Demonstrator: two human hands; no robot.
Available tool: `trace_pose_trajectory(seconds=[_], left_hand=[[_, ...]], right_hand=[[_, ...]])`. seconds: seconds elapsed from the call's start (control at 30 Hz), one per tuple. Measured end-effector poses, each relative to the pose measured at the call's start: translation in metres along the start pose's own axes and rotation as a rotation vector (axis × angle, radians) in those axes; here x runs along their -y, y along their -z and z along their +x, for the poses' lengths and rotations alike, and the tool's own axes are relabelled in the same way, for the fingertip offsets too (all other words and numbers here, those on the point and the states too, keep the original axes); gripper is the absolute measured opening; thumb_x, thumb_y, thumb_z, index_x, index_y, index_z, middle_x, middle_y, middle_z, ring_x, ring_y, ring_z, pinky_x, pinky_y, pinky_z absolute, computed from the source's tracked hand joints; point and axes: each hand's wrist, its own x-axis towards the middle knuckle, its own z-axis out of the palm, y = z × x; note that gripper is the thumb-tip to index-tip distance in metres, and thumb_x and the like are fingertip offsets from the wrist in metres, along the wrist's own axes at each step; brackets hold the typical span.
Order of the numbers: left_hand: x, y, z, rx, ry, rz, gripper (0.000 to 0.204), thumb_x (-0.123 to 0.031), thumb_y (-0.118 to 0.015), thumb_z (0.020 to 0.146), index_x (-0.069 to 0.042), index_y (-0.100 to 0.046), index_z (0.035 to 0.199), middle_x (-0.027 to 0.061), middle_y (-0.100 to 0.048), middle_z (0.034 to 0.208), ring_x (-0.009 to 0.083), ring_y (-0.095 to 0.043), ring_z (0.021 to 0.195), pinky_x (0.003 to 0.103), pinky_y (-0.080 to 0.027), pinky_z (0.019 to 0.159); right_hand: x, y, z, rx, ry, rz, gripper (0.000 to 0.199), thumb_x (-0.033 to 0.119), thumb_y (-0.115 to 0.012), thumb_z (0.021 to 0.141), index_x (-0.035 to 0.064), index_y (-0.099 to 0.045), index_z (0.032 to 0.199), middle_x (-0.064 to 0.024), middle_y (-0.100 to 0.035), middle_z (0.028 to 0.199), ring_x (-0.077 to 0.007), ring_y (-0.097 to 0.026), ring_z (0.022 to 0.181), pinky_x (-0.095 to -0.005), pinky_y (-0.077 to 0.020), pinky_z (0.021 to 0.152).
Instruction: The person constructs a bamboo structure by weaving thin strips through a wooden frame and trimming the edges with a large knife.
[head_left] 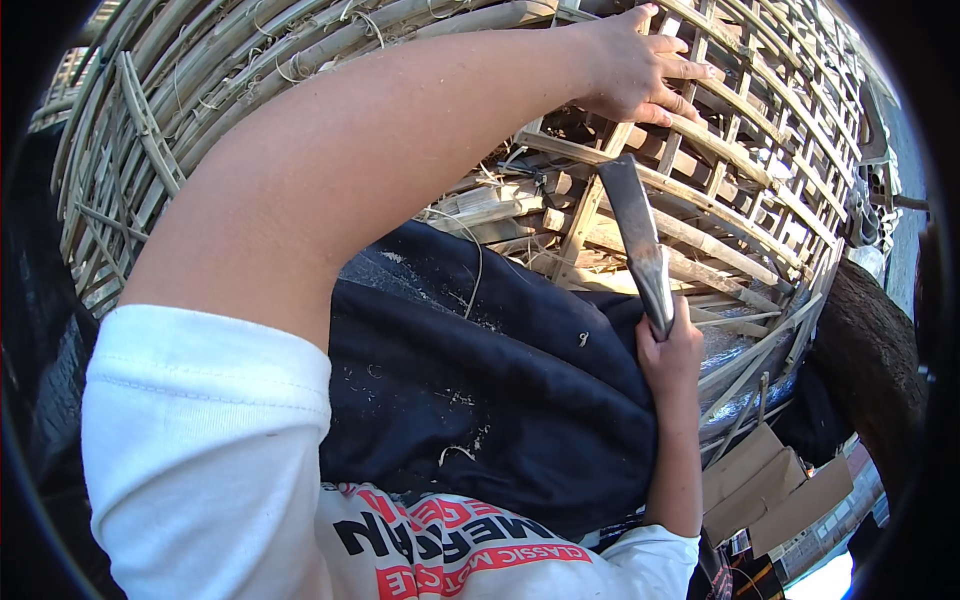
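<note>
My left hand point(640, 75) reaches across to the far right and lies on a lattice of split bamboo strips point(735, 150). Its fingers are spread over the strips rather than closed round one. Below it, my right hand point(672, 350) is wrapped round the lower end of a machete point(630, 205). The dull metal blade points up and away, its broad tip at the lattice's near edge; I cannot tell whether it touches. Most of the grip is hidden in my fist. Dark cloth point(480, 370) covers my lap, with small shavings on it.
Long bamboo poles point(300, 50) with frayed fibres lie along the far left. Split bamboo pieces point(490, 205) sit under the lattice. To the right are a thick tree trunk point(870, 340) and an open cardboard box point(765, 490). Loose thin strips point(755, 365) stick out near my right hand.
</note>
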Motion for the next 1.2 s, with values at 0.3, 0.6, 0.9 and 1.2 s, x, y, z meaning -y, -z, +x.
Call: trace_pose_trajectory(seconds=[0.3,0.6,0.9,1.2], left_hand=[[0.000,-0.004,-0.004,0.030,0.028,-0.011,0.042,-0.053,-0.031,0.104,-0.049,-0.045,0.143,-0.0075,-0.024,0.162,0.0220,-0.031,0.146,0.063,-0.018,0.115],[0.000,-0.005,-0.003,0.017,0.027,-0.022,0.042,-0.053,-0.031,0.104,-0.050,-0.042,0.144,-0.0072,-0.027,0.161,0.0222,-0.031,0.146,0.064,-0.018,0.114],[0.005,0.000,-0.008,0.060,-0.019,-0.098,0.045,-0.053,-0.033,0.103,-0.044,-0.043,0.146,-0.0016,-0.027,0.161,0.0251,-0.031,0.145,0.062,-0.016,0.116],[0.005,-0.010,-0.002,-0.099,0.011,-0.017,0.042,-0.057,-0.033,0.102,-0.053,-0.045,0.141,-0.0069,-0.030,0.160,0.0222,-0.035,0.144,0.060,-0.020,0.115]], right_hand=[[0.025,0.007,-0.001,-0.195,0.205,0.338,0.019,0.007,-0.066,0.076,-0.0004,-0.053,0.088,-0.0234,-0.061,0.066,-0.0444,-0.064,0.066,-0.0450,-0.0491,0.057],[0.016,-0.005,0.013,-0.113,0.106,0.099,0.016,0.008,-0.064,0.075,-0.0003,-0.055,0.085,-0.0235,-0.058,0.065,-0.0431,-0.064,0.066,-0.0456,-0.0504,0.060],[0.003,-0.009,0.022,-0.174,0.116,-0.098,0.018,0.007,-0.067,0.073,0.0012,-0.058,0.088,-0.0217,-0.061,0.067,-0.0430,-0.064,0.067,-0.0459,-0.0506,0.060],[-0.011,-0.012,0.031,-0.173,0.144,-0.163,0.015,0.004,-0.065,0.074,0.0011,-0.058,0.087,-0.0180,-0.059,0.064,-0.0361,-0.066,0.062,-0.0358,-0.0519,0.061]])
